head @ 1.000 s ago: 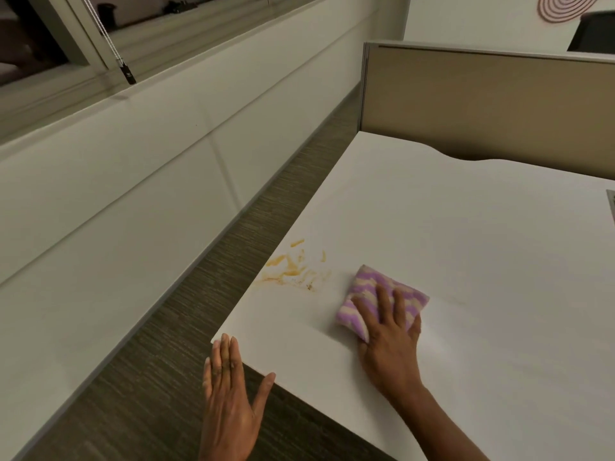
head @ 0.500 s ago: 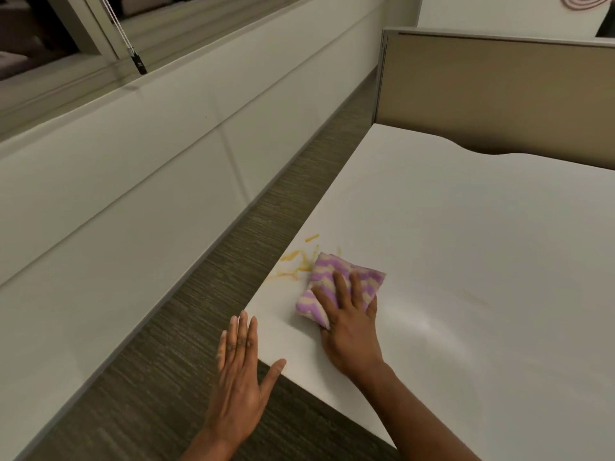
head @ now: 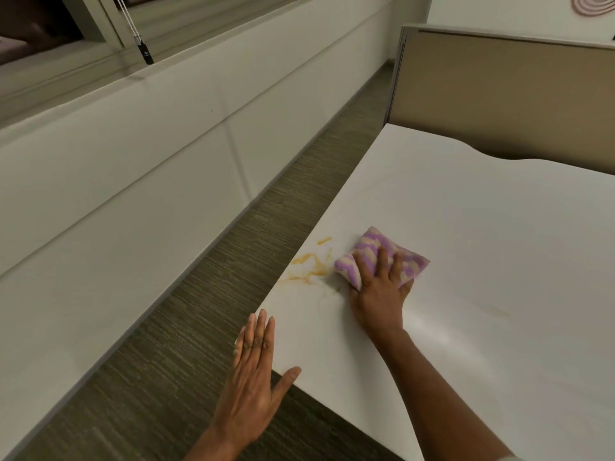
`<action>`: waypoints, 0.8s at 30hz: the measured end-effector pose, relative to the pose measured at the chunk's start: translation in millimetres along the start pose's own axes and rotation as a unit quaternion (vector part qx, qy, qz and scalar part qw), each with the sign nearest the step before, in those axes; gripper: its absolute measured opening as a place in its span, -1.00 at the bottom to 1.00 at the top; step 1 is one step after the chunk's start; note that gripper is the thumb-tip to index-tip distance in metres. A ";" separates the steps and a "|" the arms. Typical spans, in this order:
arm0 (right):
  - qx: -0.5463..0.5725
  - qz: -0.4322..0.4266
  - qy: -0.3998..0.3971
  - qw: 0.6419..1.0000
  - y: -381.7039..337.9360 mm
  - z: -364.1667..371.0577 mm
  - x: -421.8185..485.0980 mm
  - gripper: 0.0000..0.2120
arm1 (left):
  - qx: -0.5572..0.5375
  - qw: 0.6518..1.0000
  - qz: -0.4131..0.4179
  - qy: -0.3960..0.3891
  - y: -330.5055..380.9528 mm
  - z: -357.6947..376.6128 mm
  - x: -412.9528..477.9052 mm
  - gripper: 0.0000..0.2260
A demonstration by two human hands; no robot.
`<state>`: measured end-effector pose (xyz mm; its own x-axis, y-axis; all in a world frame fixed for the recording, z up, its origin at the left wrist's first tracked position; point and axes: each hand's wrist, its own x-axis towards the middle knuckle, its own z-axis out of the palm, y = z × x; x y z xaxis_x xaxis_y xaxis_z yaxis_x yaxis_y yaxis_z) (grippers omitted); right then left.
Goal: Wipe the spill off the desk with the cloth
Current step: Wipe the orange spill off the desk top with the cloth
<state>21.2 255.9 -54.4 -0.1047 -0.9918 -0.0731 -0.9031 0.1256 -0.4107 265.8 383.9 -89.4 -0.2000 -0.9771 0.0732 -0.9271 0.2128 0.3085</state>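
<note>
Fingers [head: 382, 261] press the folded, fluffy striped cloth [head: 372, 242] onto smooth desk [head: 482, 244].

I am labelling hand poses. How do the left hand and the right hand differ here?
The right hand presses the cloth; the left hand holds nothing. The right hand is over the desk beside the spill; the left hand is at the desk's corner, mostly over the floor. Both are palm down.
</note>
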 end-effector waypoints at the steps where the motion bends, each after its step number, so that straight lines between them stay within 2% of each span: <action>1: -0.008 -0.014 -0.006 1.000 -5.9 2.4 2.2 -0.40 | -0.005 1.000 -0.002 0.002 0.4 -0.3 0.3 -0.22; 7: -0.021 -0.139 -0.037 0.989 -34.0 17.7 -26.4 -0.40 | -0.022 1.000 -0.009 0.003 4.1 -3.3 -0.1 -0.21; 11: -0.033 -0.183 -0.036 0.982 -22.2 26.3 -69.2 -0.39 | -0.030 1.000 -0.007 0.001 6.1 -6.3 0.1 -0.21; 13: -0.036 -0.168 -0.020 0.985 -7.4 24.3 -78.6 -0.42 | -0.020 1.000 -0.005 0.001 7.0 -8.0 1.5 -0.20; 17: -0.015 -0.083 0.034 0.996 15.1 10.4 -61.3 -0.41 | 0.003 1.000 -0.002 0.000 6.4 -8.1 4.8 -0.18; 21: -0.022 -0.022 0.031 0.999 5.5 2.6 -7.3 -0.41 | 0.020 1.000 -0.005 0.002 4.0 -6.6 9.4 -0.17; 24: 0.002 -0.013 0.021 1.000 -18.2 4.8 26.0 -0.43 | 0.029 1.000 -0.007 0.007 4.0 -5.9 12.4 -0.16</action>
<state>36.9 227.9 -53.2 -0.0981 -0.9949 -0.0236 -0.9040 0.0990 -0.4159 261.5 372.7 -81.7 -0.1823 -0.9797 0.0833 -0.9467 0.1978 0.2542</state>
